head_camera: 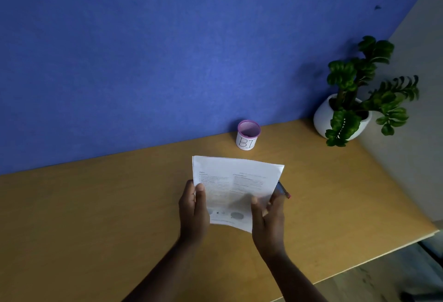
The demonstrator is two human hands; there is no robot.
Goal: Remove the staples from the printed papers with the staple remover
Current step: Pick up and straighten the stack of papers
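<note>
The printed papers (236, 186) are held up above the wooden desk (96, 205) at the middle of the view, their text facing me. My left hand (194, 210) grips their left edge with the thumb on the front. My right hand (268, 220) holds the lower right edge. A dark tool with a red tip (284, 190), probably the staple remover, sticks out behind the papers beside my right hand. Whether that hand holds it I cannot tell. No staple can be made out.
A small purple mesh cup with a white label (248, 135) stands near the blue partition (167, 49). A potted plant in a white pot (345, 109) occupies the back right corner. The desk's edge runs along the right (383, 256).
</note>
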